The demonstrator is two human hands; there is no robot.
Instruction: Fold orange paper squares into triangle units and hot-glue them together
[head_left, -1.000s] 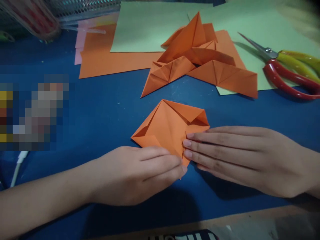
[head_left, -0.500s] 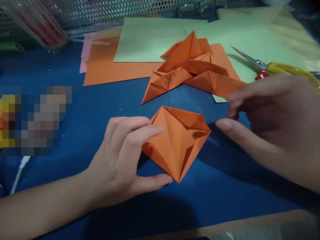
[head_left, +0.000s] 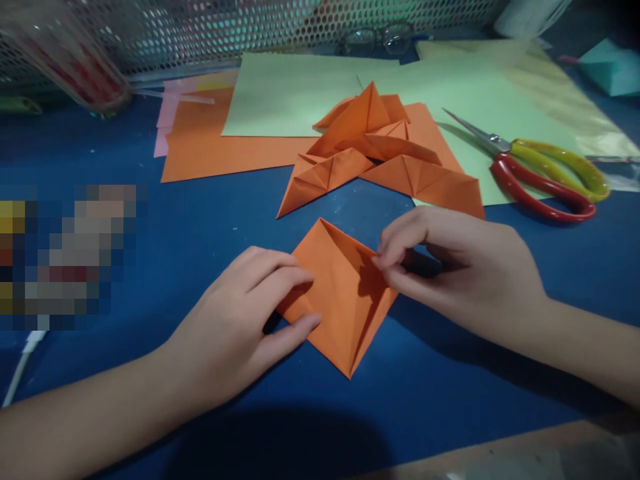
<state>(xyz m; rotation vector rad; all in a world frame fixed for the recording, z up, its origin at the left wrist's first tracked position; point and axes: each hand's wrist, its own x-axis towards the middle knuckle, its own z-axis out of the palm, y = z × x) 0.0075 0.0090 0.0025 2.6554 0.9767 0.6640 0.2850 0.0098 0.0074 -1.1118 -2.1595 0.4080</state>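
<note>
Orange paper has just come into the right hand (head_left: pixel 465 267): thumb and fingertips, closed narrowly, pinch the right edge of a folded, diamond-shaped orange sheet (head_left: pixel 333 293), so both sides are now steadied. Across it, the left hand (head_left: pixel 240 307) rests with thumb and fingers parted. The sheet lies on a blue tabletop (head_left: pixel 190 220), near angular folded orange paper pieces (head_left: pixel 340 173); beyond are pale green paper sheets (head_left: pixel 300 100) and red-and-yellow-handled metal scissors (head_left: pixel 506 147).

Hands (head_left: pixel 250 307) on folded orange paper (head_left: pixel 335 293)
</note>
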